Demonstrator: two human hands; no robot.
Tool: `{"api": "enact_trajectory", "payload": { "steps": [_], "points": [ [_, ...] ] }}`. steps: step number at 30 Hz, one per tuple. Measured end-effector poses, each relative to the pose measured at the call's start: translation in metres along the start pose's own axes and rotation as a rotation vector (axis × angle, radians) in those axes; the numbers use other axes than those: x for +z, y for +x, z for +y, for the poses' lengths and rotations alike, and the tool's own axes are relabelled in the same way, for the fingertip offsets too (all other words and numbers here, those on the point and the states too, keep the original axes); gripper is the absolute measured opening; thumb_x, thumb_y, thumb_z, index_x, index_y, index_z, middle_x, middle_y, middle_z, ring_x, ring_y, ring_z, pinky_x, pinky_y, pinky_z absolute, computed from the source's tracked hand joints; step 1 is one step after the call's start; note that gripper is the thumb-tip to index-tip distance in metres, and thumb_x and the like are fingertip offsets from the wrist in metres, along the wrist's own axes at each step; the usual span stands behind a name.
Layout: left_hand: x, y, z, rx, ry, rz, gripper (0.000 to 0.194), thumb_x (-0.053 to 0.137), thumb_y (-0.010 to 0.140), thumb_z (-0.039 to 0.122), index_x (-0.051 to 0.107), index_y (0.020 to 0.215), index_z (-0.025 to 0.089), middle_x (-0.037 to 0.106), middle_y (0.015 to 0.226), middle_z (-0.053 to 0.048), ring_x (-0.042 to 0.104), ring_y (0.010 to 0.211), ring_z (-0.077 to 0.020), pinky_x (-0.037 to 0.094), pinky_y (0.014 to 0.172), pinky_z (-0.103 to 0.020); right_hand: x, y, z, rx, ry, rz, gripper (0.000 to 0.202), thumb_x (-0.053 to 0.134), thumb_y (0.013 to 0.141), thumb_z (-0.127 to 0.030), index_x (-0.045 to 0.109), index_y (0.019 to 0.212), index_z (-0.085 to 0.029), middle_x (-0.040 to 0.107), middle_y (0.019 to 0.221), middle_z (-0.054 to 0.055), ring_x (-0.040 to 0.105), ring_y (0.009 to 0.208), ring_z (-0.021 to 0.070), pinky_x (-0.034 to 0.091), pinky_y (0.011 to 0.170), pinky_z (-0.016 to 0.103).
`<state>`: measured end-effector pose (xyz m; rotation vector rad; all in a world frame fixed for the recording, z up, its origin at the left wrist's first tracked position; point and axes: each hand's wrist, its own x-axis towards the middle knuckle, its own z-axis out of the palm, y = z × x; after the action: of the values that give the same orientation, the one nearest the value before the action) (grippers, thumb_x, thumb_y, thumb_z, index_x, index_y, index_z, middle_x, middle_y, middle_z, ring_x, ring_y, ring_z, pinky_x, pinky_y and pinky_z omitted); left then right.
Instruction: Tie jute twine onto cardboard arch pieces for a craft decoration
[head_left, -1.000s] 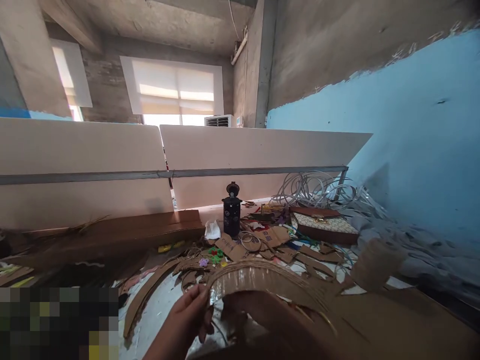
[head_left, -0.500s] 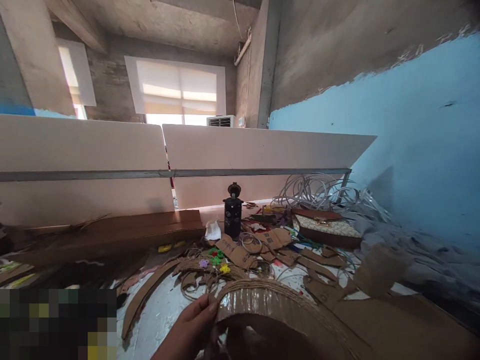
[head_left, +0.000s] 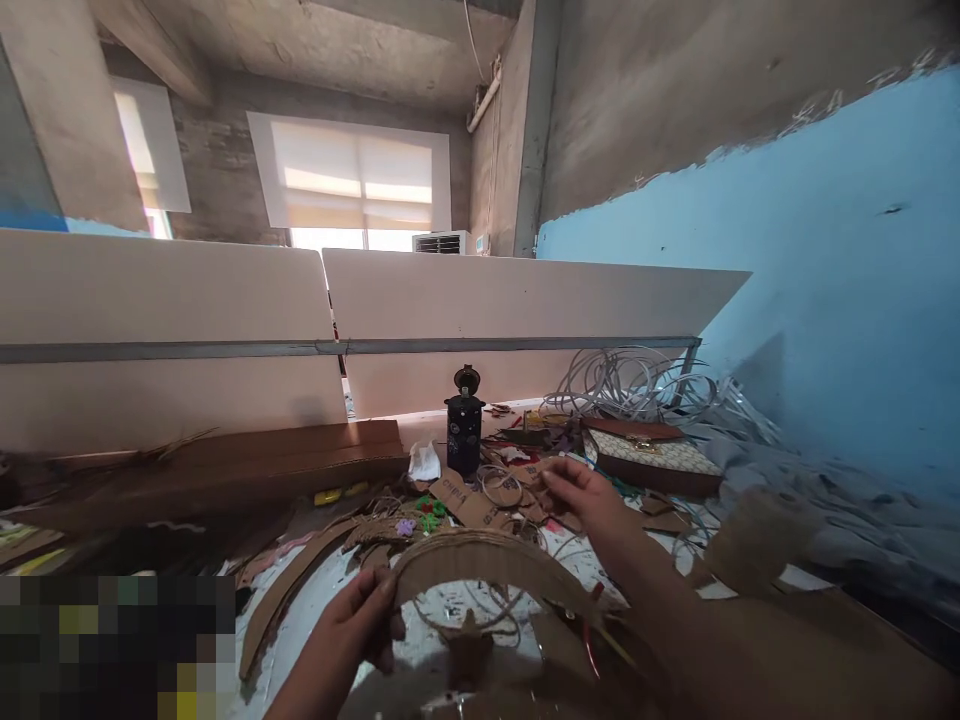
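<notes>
My left hand (head_left: 367, 615) pinches the left end of a curved brown cardboard band (head_left: 487, 560), which has twine along its top edge. The band arches over the white work surface (head_left: 420, 680). Above its right side is my right hand (head_left: 574, 487), thumb and fingertips brought together near the cardboard scraps; what it holds, if anything, is too small to tell. Loose twine (head_left: 499, 605) shows beneath the arch. Small purple (head_left: 406, 526) and green (head_left: 431, 515) pieces lie behind the band.
A black bottle (head_left: 464, 435) with its lid up stands behind the scraps, beside a crumpled white tissue (head_left: 425, 462). At the right lie a patterned bag (head_left: 652, 455) and coiled clear tubing (head_left: 615, 385). A long brown cardboard piece (head_left: 300, 455) lies at the left.
My right hand has come into view over the scraps. The band has shifted left and tilted, showing the surface beneath its arch. My left hand has moved left with it.
</notes>
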<state>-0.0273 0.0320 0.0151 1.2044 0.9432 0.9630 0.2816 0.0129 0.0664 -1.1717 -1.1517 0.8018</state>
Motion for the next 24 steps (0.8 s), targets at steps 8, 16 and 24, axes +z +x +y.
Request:
{"api": "enact_trajectory", "payload": {
  "steps": [8, 16, 24],
  "points": [
    [-0.034, 0.003, 0.023, 0.069, -0.031, 0.272, 0.050, 0.080, 0.065, 0.062, 0.054, 0.069, 0.019, 0.056, 0.054, 0.005, 0.044, 0.042, -0.0077, 0.030, 0.044, -0.019, -0.018, 0.003, -0.002, 0.105, -0.079, -0.110, 0.038, 0.076, 0.075, -0.051, 0.062, 0.088, -0.018, 0.065, 0.070, 0.001, 0.051, 0.053, 0.0119, 0.034, 0.050, 0.024],
    [-0.044, 0.006, 0.021, 0.028, -0.075, 0.328, 0.048, 0.083, 0.062, 0.055, 0.055, 0.078, 0.019, 0.057, 0.056, 0.006, 0.044, 0.044, -0.0064, 0.033, 0.045, -0.017, -0.029, 0.010, 0.016, 0.002, -0.949, -0.170, 0.014, 0.064, 0.078, -0.019, 0.074, 0.088, -0.019, 0.073, 0.090, 0.008, 0.064, 0.086, 0.0252, 0.040, 0.067, 0.029],
    [-0.040, 0.004, 0.018, 0.004, -0.084, 0.288, 0.048, 0.084, 0.062, 0.053, 0.057, 0.082, 0.019, 0.058, 0.059, 0.006, 0.047, 0.047, -0.0077, 0.036, 0.047, -0.018, -0.015, 0.005, 0.017, -0.140, -1.130, -0.377, 0.023, 0.060, 0.080, -0.012, 0.079, 0.092, -0.021, 0.073, 0.098, 0.006, 0.066, 0.089, 0.0221, 0.042, 0.074, 0.027]
  ]
}}
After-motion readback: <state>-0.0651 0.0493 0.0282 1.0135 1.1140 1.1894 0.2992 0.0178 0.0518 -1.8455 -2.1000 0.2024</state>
